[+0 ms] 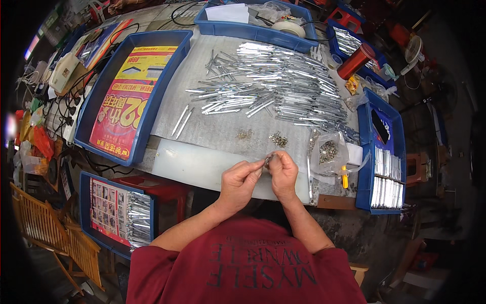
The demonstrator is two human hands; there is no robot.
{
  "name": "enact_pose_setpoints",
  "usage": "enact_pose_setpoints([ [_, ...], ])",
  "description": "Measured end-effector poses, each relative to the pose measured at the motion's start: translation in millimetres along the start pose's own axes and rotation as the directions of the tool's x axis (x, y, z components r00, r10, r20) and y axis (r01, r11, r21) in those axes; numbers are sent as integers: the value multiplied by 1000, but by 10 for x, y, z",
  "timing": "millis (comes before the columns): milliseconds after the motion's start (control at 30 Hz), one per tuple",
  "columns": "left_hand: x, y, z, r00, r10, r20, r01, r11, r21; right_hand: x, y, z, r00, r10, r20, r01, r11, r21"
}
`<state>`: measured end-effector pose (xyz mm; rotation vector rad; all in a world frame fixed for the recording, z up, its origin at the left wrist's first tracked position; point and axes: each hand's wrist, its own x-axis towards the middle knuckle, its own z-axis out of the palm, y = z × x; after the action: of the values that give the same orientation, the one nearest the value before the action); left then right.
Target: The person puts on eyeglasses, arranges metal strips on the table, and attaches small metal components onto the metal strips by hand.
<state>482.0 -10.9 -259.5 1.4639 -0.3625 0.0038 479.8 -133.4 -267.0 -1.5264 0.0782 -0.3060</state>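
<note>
My left hand (238,182) and my right hand (283,175) meet over the near edge of the table, above a whitish translucent board (202,164). Both are closed, fingertips pinched together around something small and dark that I cannot make out. Just beyond my right hand lies a little heap of small brassy metal parts (278,139). A thinner scatter of tiny golden parts (244,134) is to its left. Farther back spreads a large pile of slim silvery metal strips (298,81). Two strips (182,121) lie apart from it at the left.
A clear plastic bag of small metal parts (324,157) sits right of my hands, beside a yellow-handled tool (345,178). Blue trays stand left (135,144), back (253,33) and right (367,152). Another tray holding strips (114,243) is lower left. A red cylinder (356,61) leans at back right.
</note>
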Motion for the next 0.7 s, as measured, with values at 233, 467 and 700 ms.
enact_pose_setpoints([
  [233,-7,33,-2,1000,-7,16,7,1000,-20,-32,-4,18,997,-55,62,48,993,107],
  [467,-4,0,-2,999,-45,-4,45,999,-22,-18,35,-17,1000,12,25,-14,996,85],
  [700,-7,10,-9,999,-54,5,54,998,-45,-1,53,-55,994,108,-12,-106,991,82],
])
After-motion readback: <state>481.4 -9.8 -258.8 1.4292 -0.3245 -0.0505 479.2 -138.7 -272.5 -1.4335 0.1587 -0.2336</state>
